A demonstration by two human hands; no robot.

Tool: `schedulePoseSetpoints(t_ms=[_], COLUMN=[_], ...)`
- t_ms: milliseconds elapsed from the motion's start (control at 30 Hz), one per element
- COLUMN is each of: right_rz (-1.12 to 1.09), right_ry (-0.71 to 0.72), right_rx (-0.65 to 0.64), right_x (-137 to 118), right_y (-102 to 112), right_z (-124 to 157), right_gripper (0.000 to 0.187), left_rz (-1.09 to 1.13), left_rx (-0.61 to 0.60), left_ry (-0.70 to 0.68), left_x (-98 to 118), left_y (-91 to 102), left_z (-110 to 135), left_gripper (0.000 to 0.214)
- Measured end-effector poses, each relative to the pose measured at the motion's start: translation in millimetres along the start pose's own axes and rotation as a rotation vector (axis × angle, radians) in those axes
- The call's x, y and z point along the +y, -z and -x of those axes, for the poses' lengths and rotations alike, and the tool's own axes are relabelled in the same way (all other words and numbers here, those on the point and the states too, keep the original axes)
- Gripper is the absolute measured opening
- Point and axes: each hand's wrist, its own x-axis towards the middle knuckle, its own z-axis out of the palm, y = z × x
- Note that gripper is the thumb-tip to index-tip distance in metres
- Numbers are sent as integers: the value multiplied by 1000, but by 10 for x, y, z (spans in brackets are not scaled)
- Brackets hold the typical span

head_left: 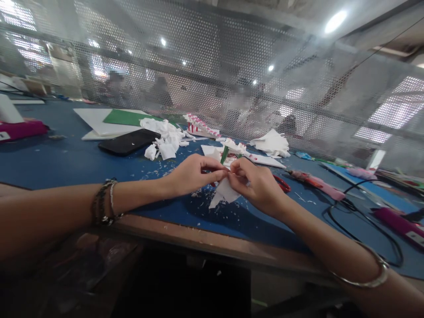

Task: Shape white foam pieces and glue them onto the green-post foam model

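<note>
Both hands meet over the front part of the blue tabletop. A piece of white tissue paper hangs down from the fingertips of my right hand, which are pinched on it. My left hand has its thumb and fingers closed at the paper's upper edge, touching the right fingertips. Just behind them stands a small white model with green posts and pink-dotted white pieces on top; my hands partly hide it. Red-handled scissors, partly covered, lie beside my right hand.
A black phone lies left of a heap of white paper scraps. Farther back are a pink-and-white model and stacked white paper. A pink glue gun with a black cable lies right. A perforated metal screen stands behind.
</note>
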Motion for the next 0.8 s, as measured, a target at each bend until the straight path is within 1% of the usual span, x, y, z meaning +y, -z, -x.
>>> schedulePoseSetpoints(t_ms=[133, 233, 333, 467, 533, 633, 733, 800], right_rz=[6, -23, -100, -288, -379, -499, -575, -579], right_ry=[-21, -42, -41, -38, -69, -135, -168, -156], right_rx=[34, 62, 80, 116, 119, 89, 77, 102], right_x=[-2, -16, -31, -48, -58, -77, -97, -110], right_y=[-17, -14, 8, 41, 49, 50, 49, 52], right_z=[6, 7, 1, -5, -5, -10, -21, -27], right_gripper=[16, 15, 14, 10, 10, 12, 12, 10], left_rz=[25, -13, -19, 79, 138, 234, 300, 325], left_rx=[-10, 44, 72, 86, 97, 102, 93, 92], left_ry=[-21, -21, -30, -27, -32, -52, -37, -23], left_x=[1, 9, 22, 24, 18, 13, 23, 35], left_y=[-8, -11, -5, 5, 9, 16, 23, 25], left_z=[6, 2, -5, -17, -24, -32, -37, -38], left_gripper=[21, 20, 18, 16, 14, 12, 10, 9])
